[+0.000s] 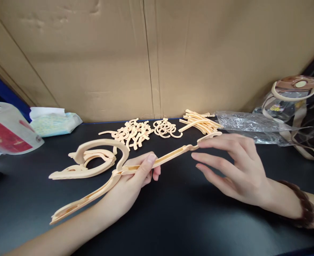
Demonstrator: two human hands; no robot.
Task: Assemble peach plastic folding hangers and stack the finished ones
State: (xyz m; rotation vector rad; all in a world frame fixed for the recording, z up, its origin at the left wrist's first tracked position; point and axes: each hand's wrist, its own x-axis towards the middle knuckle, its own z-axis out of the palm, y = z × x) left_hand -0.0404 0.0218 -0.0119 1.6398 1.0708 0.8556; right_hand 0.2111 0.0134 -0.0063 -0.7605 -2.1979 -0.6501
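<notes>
My left hand (138, 170) is closed around one arm of a beige plastic folding hanger (173, 155), thumb on top. The hanger's hook (103, 142) arches up to the left, and its other arm (84, 201) extends over my left forearm. At the far end of the gripped arm, my right hand (234, 167) has its upper fingers against a small curved end piece (210, 137). Its lower fingers are spread apart, and part of its grip is hidden. Several similar hanger pieces (92, 167) lie on the black table (167, 220), behind the held hanger.
Along the back are piles of short curved parts (135, 133), hooks (164, 128) and long arms (199, 122). Clear plastic bags (253, 128) and a strapped bottle (287, 99) stand right. Left are a tissue pack (55, 122) and a white container (10, 129). Cardboard (119, 64) rises behind.
</notes>
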